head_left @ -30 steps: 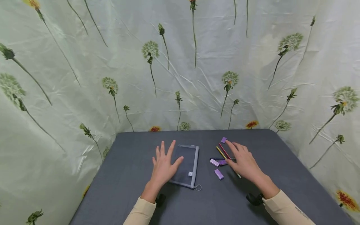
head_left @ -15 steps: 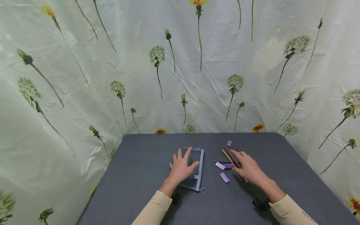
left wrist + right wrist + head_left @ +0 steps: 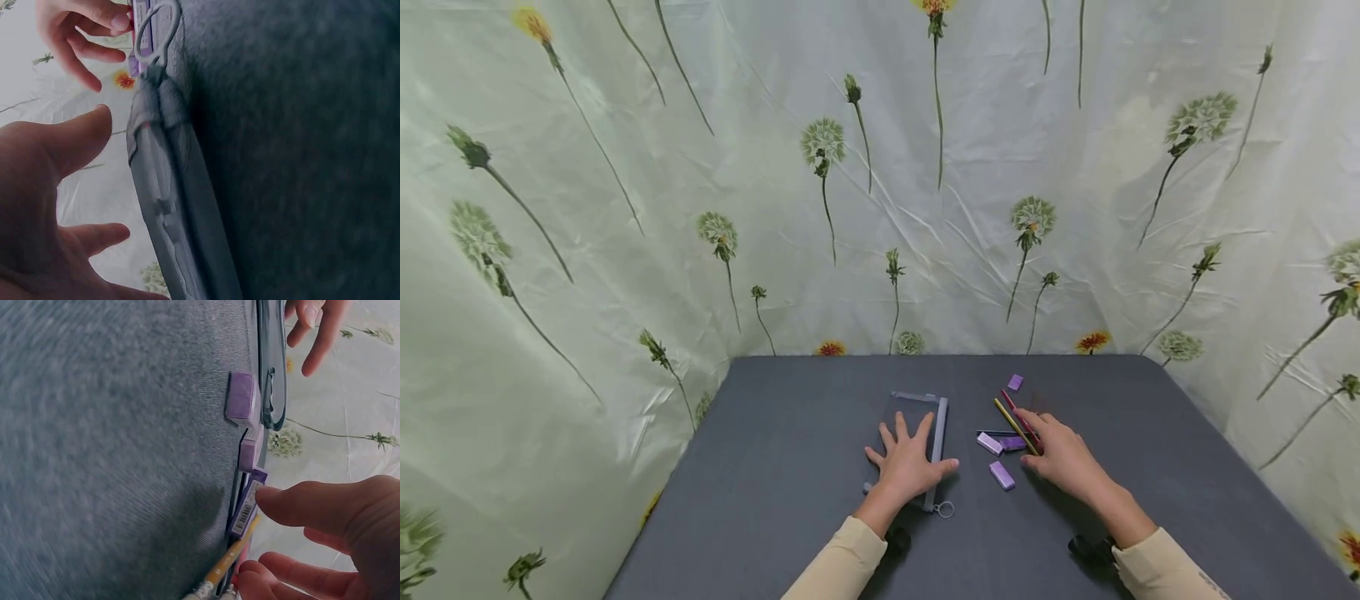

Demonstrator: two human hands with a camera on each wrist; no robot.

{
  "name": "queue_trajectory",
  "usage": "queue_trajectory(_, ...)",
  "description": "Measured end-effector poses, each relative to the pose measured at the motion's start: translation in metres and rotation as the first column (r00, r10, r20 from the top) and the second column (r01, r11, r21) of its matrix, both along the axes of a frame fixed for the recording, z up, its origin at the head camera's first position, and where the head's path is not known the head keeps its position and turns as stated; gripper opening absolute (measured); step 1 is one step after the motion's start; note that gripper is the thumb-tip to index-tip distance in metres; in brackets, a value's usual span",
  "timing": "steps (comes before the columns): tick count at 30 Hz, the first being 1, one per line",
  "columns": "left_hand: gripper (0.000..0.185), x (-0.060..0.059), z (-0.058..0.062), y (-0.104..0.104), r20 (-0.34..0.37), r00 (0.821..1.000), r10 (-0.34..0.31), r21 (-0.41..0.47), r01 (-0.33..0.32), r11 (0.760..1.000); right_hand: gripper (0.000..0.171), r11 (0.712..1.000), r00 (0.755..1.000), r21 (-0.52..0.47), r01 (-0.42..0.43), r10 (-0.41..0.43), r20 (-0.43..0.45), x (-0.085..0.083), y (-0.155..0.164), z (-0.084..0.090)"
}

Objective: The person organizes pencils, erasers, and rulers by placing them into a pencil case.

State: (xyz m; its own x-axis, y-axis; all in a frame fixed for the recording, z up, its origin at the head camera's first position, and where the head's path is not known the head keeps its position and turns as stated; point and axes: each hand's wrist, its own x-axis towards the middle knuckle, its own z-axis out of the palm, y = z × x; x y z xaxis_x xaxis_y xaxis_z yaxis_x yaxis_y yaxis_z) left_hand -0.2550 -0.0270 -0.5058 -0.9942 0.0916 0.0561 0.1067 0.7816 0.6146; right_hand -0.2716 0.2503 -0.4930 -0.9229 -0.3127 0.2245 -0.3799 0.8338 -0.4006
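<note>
– grey mesh pouch [image 3: 917, 425] lay near the table [image 3: 775, 467] centre, long axis running twelve to six, zip ring [image 3: 945, 509] at the six o'clock end. where was the left hand [image 3: 906, 468]?

– flat on the pouch's near half, fingers spread wide and straight, pressing rather than gripping. thumb pointed to three o'clock, across the zip edge.

– and the right hand [image 3: 1063, 457]?

– at three o'clock from the pouch, over the pencils [image 3: 1017, 417]. fingers loosely curved, thumb and fingertips close about the shafts; from the right wrist view i judged it touching them, but whether it truly pinched one i couldn't tell.

– how did the pencils lie?

– long axes slanting from about eleven to five, running under the right hand's fingers. three purple erasers [image 3: 1001, 475] sat between pencils and pouch, a fourth small one [image 3: 1015, 382] apart at twelve o'clock.

– which hand was nearer the pencils?

– the right, plainly. the pouch lay at nine o'clock from it, just beyond the erasers.
</note>
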Motion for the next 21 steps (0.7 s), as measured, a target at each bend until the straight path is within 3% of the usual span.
queue_trajectory(10, 0.092, 0.000, 0.000, 0.008, 0.011, 0.999, 0.046, -0.051, -0.045, 0.998, 0.077, 0.999, 0.998, 0.031, 0.038, -0.036, -0.046, -0.004, -0.001, -0.005)
queue_trajectory(21, 0.097, -0.002, -0.002, 0.017, 0.052, 0.997, 0.057, -0.115, -0.050, 0.992, 0.074, 0.998, 0.997, 0.004, 0.069, -0.069, 0.043, -0.006, -0.003, -0.009)
